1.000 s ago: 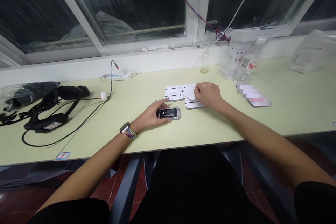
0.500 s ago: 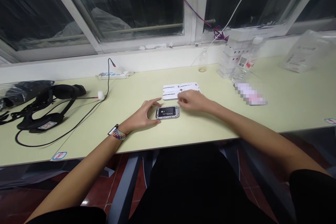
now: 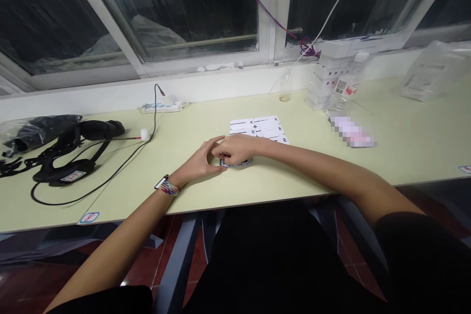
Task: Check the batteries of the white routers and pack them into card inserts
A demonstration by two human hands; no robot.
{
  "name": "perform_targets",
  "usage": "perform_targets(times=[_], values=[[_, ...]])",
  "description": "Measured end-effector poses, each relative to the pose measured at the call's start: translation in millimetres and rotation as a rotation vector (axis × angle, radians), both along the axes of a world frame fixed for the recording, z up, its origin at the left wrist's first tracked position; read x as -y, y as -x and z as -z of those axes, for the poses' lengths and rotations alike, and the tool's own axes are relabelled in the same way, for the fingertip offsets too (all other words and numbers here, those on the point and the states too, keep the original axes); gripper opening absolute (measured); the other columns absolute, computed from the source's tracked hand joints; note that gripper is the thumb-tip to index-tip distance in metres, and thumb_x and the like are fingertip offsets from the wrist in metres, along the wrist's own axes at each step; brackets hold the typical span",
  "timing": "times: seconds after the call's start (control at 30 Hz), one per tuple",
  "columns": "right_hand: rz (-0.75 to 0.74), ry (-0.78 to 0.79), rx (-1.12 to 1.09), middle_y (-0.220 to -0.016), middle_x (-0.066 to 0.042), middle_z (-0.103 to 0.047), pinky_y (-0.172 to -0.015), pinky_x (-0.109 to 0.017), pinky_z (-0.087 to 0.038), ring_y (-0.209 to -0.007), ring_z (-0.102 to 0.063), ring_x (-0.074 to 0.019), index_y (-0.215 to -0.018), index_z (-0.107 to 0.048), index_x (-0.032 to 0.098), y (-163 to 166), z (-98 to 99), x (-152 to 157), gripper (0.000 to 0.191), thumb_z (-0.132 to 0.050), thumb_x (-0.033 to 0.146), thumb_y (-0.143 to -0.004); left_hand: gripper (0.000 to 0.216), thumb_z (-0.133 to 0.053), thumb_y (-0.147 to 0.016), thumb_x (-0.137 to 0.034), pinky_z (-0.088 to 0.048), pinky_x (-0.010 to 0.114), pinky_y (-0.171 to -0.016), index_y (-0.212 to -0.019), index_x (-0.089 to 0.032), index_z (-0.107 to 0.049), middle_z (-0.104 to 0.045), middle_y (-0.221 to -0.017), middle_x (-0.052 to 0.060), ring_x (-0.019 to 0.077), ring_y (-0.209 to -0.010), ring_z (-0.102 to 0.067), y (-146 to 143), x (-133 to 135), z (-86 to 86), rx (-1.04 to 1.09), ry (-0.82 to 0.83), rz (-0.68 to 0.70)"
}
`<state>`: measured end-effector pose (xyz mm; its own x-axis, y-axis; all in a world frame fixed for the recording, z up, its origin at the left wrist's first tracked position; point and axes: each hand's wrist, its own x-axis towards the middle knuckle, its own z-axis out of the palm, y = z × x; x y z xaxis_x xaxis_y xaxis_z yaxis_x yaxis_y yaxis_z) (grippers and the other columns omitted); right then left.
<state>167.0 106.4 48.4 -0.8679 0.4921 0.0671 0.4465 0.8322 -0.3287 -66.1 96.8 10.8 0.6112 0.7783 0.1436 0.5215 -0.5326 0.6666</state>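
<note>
A small opened device with a silver-grey frame (image 3: 243,163) lies on the table in front of me, its black battery mostly covered by my right hand. My left hand (image 3: 198,162) curves round the device's left end, thumb at the near corner and fingers at the far side. Over the top reaches my right hand (image 3: 237,148), fingers curled down onto the left part of the device. Whatever its fingertips pinch is hidden. Just beyond both hands are several white panels (image 3: 267,126) with black marks, set close together.
On the left are a black head-strap device (image 3: 59,171), a black cable and a power strip (image 3: 164,106). Stacked white boxes (image 3: 320,91), a plastic bottle (image 3: 342,88) and a blurred pinkish-white item (image 3: 351,132) stand or lie to the right. A clear plastic bag (image 3: 423,76) is farther right.
My right hand has moved left and nearer, from beside the white panels to over the device, covering most of its battery. My left hand keeps its place at the device's left end.
</note>
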Motion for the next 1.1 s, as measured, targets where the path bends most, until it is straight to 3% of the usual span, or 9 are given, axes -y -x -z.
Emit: perform_targets(times=[0.2,0.47,0.6,0.7,0.83,0.97,1.1], values=[[-0.029,-0.008,0.054,-0.073,0.003,-0.052,-0.063,-0.035,-0.022,-0.068,-0.040,-0.0148,-0.074,-0.044,0.022,6,-7.8,-2,0.025,-0.062,0.008,-0.084,0.100,-0.089,-0.083,-0.040,-0.044,0.055,-0.130,-0.168,-0.029,-0.040,-0.050,-0.170,0.013,0.0400,-0.159,-0.047,-2,-1,0.5,0.008,-0.004,-0.003],[-0.040,-0.004,0.025,-0.068,0.004,-0.048,-0.061,-0.036,-0.021,-0.065,-0.038,-0.0145,-0.070,-0.041,0.023,9,-14.5,-2,0.027,-0.063,0.008,-0.079,0.094,-0.091,-0.080,-0.040,-0.052,0.056,-0.121,-0.162,-0.027,-0.046,-0.058,-0.161,0.014,0.0421,-0.149,-0.057,-5,1,-0.9,0.044,0.012,-0.003],[-0.027,0.014,-0.099,-0.074,0.003,-0.058,-0.062,-0.034,-0.024,-0.066,-0.045,-0.0142,-0.078,-0.053,0.022,3,-23.8,-2,0.017,-0.059,0.006,-0.080,0.079,-0.091,-0.081,-0.044,-0.048,0.060,-0.124,-0.149,-0.024,-0.057,-0.061,-0.156,0.015,0.0444,-0.146,-0.058,-5,-1,0.5,0.039,-0.028,-0.009],[0.022,-0.032,-0.204,-0.087,-0.001,-0.067,-0.065,-0.032,-0.030,-0.074,-0.053,-0.0158,-0.091,-0.067,0.020,-7,-24.0,-1,0.014,-0.057,0.011,-0.087,0.081,-0.089,-0.083,-0.043,-0.044,0.059,-0.127,-0.153,-0.025,-0.053,-0.058,-0.160,0.014,0.0421,-0.150,-0.055,-5,-1,0.6,0.032,-0.030,0.004],[0.087,-0.082,-0.118,-0.111,-0.008,-0.071,-0.071,-0.032,-0.035,-0.089,-0.060,-0.0215,-0.103,-0.078,0.021,-20,-12.5,10,0.016,-0.067,0.030,-0.095,0.095,-0.088,-0.084,-0.040,-0.044,0.056,-0.126,-0.165,-0.029,-0.040,-0.062,-0.152,0.012,0.0368,-0.144,-0.060,-5,1,-0.8,0.028,0.001,0.012],[0.102,-0.052,-0.047,-0.118,-0.012,-0.066,-0.073,-0.032,-0.036,-0.099,-0.060,-0.0264,-0.111,-0.076,0.021,-26,-3.8,19,0.024,-0.070,0.040,-0.098,0.102,-0.088,-0.084,-0.042,-0.043,0.055,-0.127,-0.170,-0.031,-0.035,-0.067,-0.141,0.009,0.0348,-0.139,-0.062,-5,2,-2.0,0.014,0.011,0.008],[0.119,0.018,-0.112,-0.110,-0.008,-0.063,-0.073,-0.032,-0.037,-0.098,-0.059,-0.0251,-0.107,-0.067,0.022,-28,-13.6,21,0.020,-0.071,0.035,-0.093,0.097,-0.088,-0.083,-0.042,-0.044,0.053,-0.126,-0.167,-0.030,-0.041,-0.066,-0.141,0.009,0.0347,-0.139,-0.061,-5,2,-1.4,0.028,-0.028,0.025]])
